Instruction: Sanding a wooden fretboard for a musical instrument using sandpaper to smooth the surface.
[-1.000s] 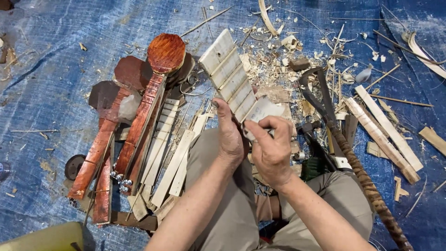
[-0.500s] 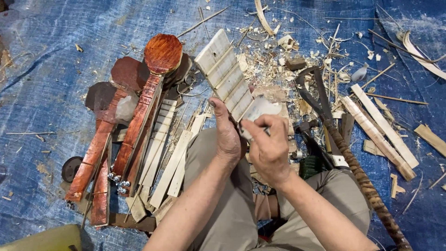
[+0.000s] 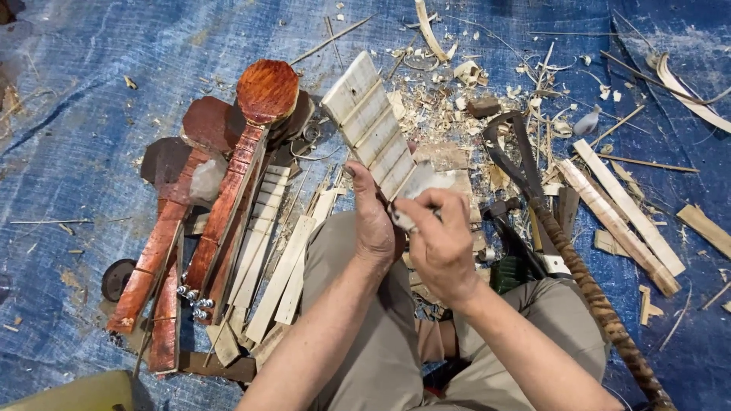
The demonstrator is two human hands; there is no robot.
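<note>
Red necks (image 3: 228,190) piled left of centre. Left hand (image 3: 375,221) centre, forearm rising from bottom, fingers wrapped round pale fretboard (image 3: 371,122) tilted up-left. Right hand (image 3: 442,243) just right, fingers pinched shut on sandpaper (image 3: 428,183) against fretboard's lower end.

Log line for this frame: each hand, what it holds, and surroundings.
left hand: grips pale fretted board | right hand: pinches sandpaper piece against board | nearby: red-brown instrument necks, wood shavings, blue tarp

Left hand (image 3: 375,221) grips the pale fretted wooden strip (image 3: 373,129) from beneath — tilted up-left. Right hand (image 3: 442,243) presses folded sandpaper (image 3: 428,183) against its lower end — above the blue tarp (image 3: 99,114).
</note>
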